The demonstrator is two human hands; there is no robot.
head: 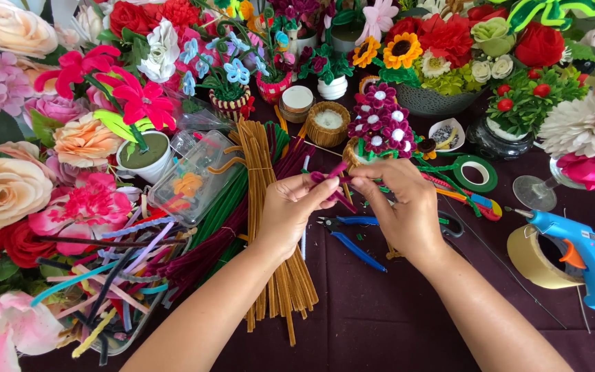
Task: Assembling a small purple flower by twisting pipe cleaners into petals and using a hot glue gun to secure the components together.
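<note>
My left hand [290,210] and my right hand [397,207] meet above the middle of the table, both pinching a dark magenta pipe cleaner [335,180] bent into small loops between the fingertips. Just behind my hands stands a bunch of maroon pipe-cleaner flowers [380,124] with white centres. A pair of blue-handled pliers [349,234] lies on the dark cloth right under my hands. A bundle of tan pipe cleaners [270,207] runs beneath my left wrist.
Artificial flowers and small pots crowd the left and back. A clear plastic box [194,176] and loose coloured pipe cleaners [105,289] lie left. At right are a blue glue gun [583,258], a roll of beige tape [535,258] and green tape [476,172].
</note>
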